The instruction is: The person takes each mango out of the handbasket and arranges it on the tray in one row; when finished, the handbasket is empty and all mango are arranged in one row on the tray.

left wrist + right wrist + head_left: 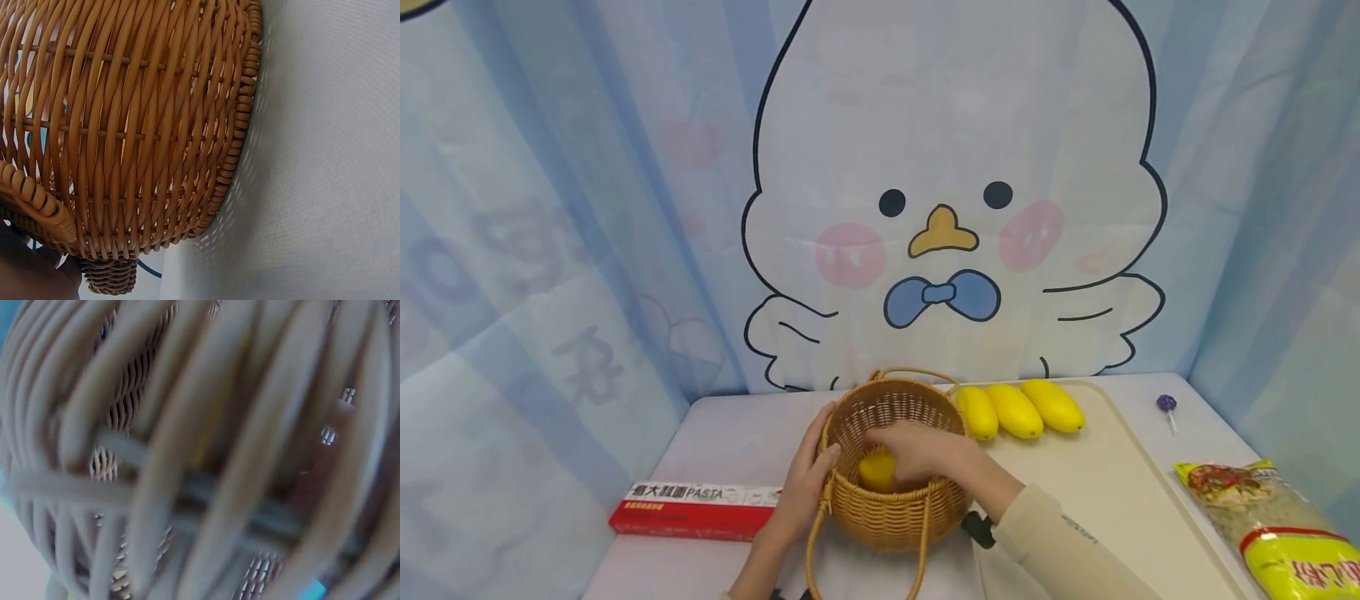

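A round wicker basket (pixel 891 517) with two loop handles stands on the table, its opening towards me. My left hand (pixel 801 492) holds the basket's left side, with the thumb at the rim. Inside the basket my right hand (pixel 913 450) grips a yellow mango (pixel 877 469); its fingertips are partly hidden behind the fruit and the wicker. Three more yellow mangoes (pixel 1015 410) lie side by side just right of the basket. The left wrist view shows the basket's woven wall (pixel 137 125) close up. Through blurred wicker (pixel 212 450) in the right wrist view, some yellow shows.
The mangoes lie at the back of a cream tray (pixel 1120 492) on the right. Left of the basket is a red and white pasta box (pixel 692 510). A purple lollipop (pixel 1167 405) and a yellow food bag (pixel 1277 533) are at the far right. A curtain (pixel 940 125) hangs behind.
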Demonstrator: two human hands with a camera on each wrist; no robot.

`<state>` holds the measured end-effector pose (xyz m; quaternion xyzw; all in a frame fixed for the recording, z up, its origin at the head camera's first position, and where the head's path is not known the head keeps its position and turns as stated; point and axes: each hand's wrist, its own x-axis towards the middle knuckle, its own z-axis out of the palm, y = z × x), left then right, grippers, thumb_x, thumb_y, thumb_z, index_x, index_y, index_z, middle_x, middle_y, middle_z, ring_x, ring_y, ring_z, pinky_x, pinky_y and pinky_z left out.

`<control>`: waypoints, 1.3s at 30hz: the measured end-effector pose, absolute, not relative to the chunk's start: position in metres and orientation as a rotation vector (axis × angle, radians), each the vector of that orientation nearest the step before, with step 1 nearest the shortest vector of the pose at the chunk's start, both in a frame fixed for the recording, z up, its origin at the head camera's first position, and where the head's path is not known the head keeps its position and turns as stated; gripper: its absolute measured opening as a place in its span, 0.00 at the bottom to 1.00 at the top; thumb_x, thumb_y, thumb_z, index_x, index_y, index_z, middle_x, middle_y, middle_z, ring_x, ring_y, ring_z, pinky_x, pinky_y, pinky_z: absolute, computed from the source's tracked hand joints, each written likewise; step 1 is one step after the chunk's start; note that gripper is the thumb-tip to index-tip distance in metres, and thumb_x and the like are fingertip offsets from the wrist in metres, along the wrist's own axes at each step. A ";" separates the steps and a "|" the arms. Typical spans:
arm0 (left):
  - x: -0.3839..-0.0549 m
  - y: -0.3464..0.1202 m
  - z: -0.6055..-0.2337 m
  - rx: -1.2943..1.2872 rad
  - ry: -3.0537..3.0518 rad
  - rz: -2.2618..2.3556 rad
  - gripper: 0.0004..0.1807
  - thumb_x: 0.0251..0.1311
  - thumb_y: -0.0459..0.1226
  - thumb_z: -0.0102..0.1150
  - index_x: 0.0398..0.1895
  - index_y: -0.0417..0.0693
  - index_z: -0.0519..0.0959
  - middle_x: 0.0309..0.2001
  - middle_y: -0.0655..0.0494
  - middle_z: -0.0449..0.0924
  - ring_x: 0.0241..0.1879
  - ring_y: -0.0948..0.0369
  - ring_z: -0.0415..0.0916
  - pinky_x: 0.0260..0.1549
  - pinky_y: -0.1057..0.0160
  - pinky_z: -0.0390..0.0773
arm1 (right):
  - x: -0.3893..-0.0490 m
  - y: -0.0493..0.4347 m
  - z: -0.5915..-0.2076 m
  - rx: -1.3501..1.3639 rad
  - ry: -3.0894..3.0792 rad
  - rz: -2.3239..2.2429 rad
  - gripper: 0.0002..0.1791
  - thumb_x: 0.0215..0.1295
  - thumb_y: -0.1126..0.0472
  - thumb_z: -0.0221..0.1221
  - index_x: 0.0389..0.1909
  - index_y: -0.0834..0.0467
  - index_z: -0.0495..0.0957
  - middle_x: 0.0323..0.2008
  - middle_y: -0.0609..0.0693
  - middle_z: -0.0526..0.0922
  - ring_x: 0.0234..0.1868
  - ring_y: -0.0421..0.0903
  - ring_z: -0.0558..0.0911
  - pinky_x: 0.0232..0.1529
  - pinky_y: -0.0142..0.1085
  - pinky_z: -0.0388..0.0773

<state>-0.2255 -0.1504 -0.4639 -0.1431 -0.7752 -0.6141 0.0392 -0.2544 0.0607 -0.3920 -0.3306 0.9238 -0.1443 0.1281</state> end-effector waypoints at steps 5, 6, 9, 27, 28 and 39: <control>-0.225 -0.149 -0.463 -0.447 -2.374 -1.885 0.30 0.74 0.47 0.43 0.75 0.80 0.52 0.78 0.70 0.50 0.78 0.57 0.49 0.76 0.46 0.52 | -0.253 0.065 -0.391 -0.981 2.722 -0.405 0.35 0.54 0.65 0.67 0.66 0.51 0.73 0.63 0.47 0.79 0.64 0.48 0.77 0.66 0.45 0.75; -0.225 -0.149 -0.463 -0.448 -2.373 -1.884 0.30 0.74 0.46 0.43 0.75 0.79 0.52 0.78 0.70 0.50 0.78 0.57 0.49 0.76 0.46 0.52 | -0.253 0.066 -0.391 -0.978 2.732 -0.403 0.35 0.54 0.65 0.67 0.66 0.52 0.73 0.64 0.47 0.78 0.65 0.48 0.76 0.67 0.46 0.74; -0.225 -0.148 -0.462 -0.445 -2.375 -1.882 0.30 0.74 0.46 0.43 0.75 0.80 0.52 0.78 0.70 0.50 0.79 0.58 0.49 0.76 0.46 0.52 | -0.253 0.069 -0.389 -0.957 2.753 -0.402 0.35 0.55 0.64 0.67 0.67 0.52 0.73 0.64 0.47 0.78 0.66 0.50 0.75 0.68 0.47 0.73; -0.225 -0.146 -0.462 -0.427 -2.386 -1.883 0.29 0.74 0.49 0.43 0.75 0.79 0.52 0.78 0.71 0.49 0.79 0.57 0.48 0.77 0.43 0.49 | -0.257 0.095 -0.357 -1.036 2.870 -0.590 0.25 0.53 0.64 0.65 0.55 0.50 0.82 0.54 0.45 0.81 0.52 0.44 0.78 0.52 0.39 0.78; -0.225 -0.146 -0.462 -0.430 -2.386 -1.882 0.30 0.74 0.49 0.42 0.76 0.78 0.51 0.78 0.71 0.49 0.79 0.57 0.47 0.77 0.43 0.49 | -0.258 0.098 -0.355 -1.041 2.876 -0.621 0.25 0.52 0.64 0.65 0.55 0.50 0.82 0.53 0.44 0.81 0.51 0.42 0.77 0.50 0.38 0.78; -0.225 -0.148 -0.465 -0.428 -2.362 -1.871 0.31 0.75 0.46 0.42 0.77 0.73 0.51 0.79 0.65 0.50 0.79 0.54 0.47 0.76 0.42 0.49 | -0.262 0.126 -0.338 -0.934 2.982 -0.794 0.28 0.53 0.66 0.64 0.58 0.50 0.80 0.57 0.45 0.77 0.51 0.44 0.76 0.53 0.39 0.79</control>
